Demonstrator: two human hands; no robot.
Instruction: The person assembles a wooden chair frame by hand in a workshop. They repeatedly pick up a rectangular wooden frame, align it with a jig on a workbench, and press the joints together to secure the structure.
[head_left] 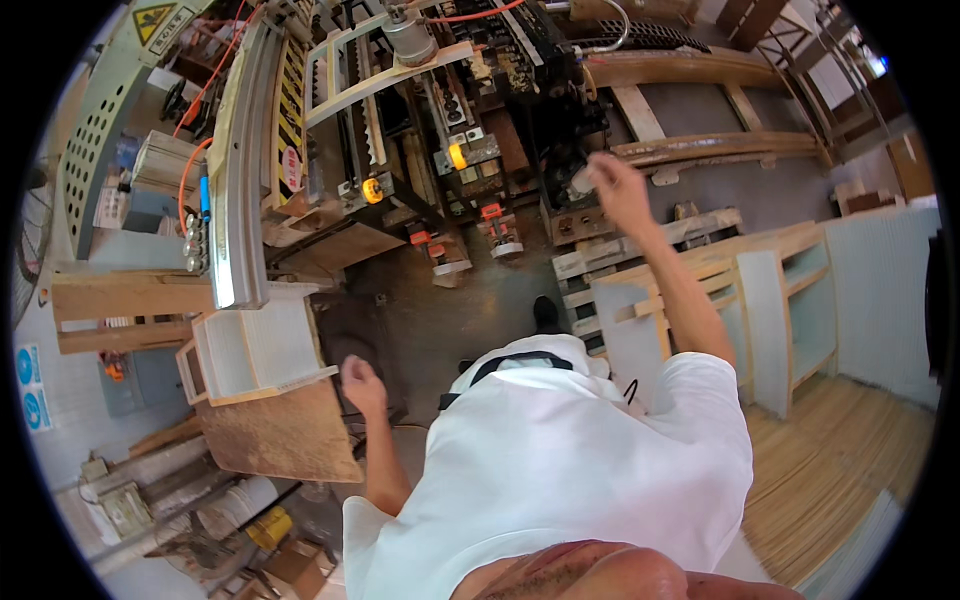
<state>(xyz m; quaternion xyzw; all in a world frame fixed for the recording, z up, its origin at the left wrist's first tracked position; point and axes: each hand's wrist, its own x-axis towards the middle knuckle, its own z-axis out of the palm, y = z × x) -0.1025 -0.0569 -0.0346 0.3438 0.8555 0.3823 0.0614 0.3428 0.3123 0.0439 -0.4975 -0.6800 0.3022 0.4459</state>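
My right hand [622, 192] reaches forward to the dark end of the machine [570, 140], its fingers bent together. At the fingertips is a small pale thing [583, 181], too blurred to name; the fingers seem to close on it. My left hand [362, 386] is held low on the left with its fingers curled in, and nothing shows in it. It is nearest to the corner of a white-panelled, wood-edged box [262, 345]. That box rests on a brown wooden board [275, 435].
Ahead, the machine carries orange-and-white clamps [436, 250] and a metal beam [240, 200] with an orange hose. At right are a slatted pallet [650, 245], a wooden cabinet frame [765, 320] and a stack of thin panels [840, 450]. A white bucket [238, 505] stands lower left.
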